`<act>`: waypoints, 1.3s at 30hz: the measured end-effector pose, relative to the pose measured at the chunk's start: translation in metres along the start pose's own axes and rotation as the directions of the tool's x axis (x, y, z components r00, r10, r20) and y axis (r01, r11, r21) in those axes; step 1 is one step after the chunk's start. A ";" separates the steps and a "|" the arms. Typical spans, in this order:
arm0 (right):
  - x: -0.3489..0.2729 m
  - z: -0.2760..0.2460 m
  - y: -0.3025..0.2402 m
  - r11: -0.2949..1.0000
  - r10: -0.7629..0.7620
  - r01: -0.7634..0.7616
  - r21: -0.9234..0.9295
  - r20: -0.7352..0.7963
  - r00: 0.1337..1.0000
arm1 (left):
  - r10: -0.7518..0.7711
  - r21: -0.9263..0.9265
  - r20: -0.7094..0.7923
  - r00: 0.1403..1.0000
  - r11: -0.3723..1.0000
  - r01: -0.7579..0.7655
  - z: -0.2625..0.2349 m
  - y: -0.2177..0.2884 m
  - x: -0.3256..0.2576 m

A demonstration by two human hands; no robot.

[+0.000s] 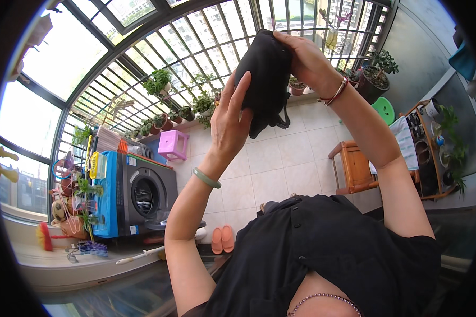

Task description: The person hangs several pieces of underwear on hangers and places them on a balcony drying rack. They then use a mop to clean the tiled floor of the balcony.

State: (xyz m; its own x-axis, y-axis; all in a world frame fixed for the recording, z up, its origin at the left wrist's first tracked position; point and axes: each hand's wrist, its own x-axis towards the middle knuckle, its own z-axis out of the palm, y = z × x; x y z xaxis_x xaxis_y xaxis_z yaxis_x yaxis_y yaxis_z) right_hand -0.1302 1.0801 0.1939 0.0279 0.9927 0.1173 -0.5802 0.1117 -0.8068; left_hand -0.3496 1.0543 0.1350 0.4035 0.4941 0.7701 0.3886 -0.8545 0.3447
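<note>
Fingers of the left hand (231,119) lay long and flat against the side of the black cloth (266,74), pressed together, while the right hand (304,61) curled over its top edge from one o'clock, fingertips tucked in and clamped on the fabric. Both arms were up, holding the bundle high in front of the window bars (195,47) — well above the tiled floor (280,169). It looked soft and limp, folded over on itself, with a loose tail and a thin strap drooping at six o'clock; light enough to ride on two relaxed hands, I'd say, and not slippery. Nothing fragile about it. Best hold seemed the thick folded edge up top, with a flat palm steadying the side — the dangling strap would just slide. Down at eight o'clock sat the washing machine (143,195), and a pink stool (173,145) beyond it.
</note>
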 end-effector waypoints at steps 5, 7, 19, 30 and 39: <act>-0.009 -0.007 0.005 0.990 0.081 -0.071 -0.123 0.083 0.993 | -0.023 -0.094 -0.121 0.992 0.995 0.012 -0.004 0.003 0.011; -0.012 -0.007 0.007 0.988 0.098 -0.084 -0.127 0.106 0.990 | -0.036 -0.138 -0.104 0.994 0.990 0.021 -0.009 0.004 0.014; -0.022 0.005 0.014 0.963 0.168 -0.131 -0.237 0.143 0.975 | 0.375 -0.239 0.229 0.898 0.916 -0.321 -0.010 0.028 -0.046; -0.039 0.043 0.014 0.914 0.186 -0.123 -0.385 0.131 0.974 | -0.645 -0.618 0.661 0.384 -0.176 0.767 0.032 -0.064 -0.164; -0.026 0.064 0.035 0.939 0.209 -0.138 -0.316 0.201 0.957 | -0.513 -0.540 0.785 0.346 -0.295 0.788 0.033 -0.073 -0.147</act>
State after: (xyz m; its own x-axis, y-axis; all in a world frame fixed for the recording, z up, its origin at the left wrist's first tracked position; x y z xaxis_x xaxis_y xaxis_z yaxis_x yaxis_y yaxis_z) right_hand -0.2032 1.0552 0.2000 -0.2576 0.9644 0.0603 -0.2911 -0.0179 -0.9565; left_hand -0.4100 1.0495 -0.0211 0.5908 0.7353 -0.3322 -0.2438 0.5552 0.7952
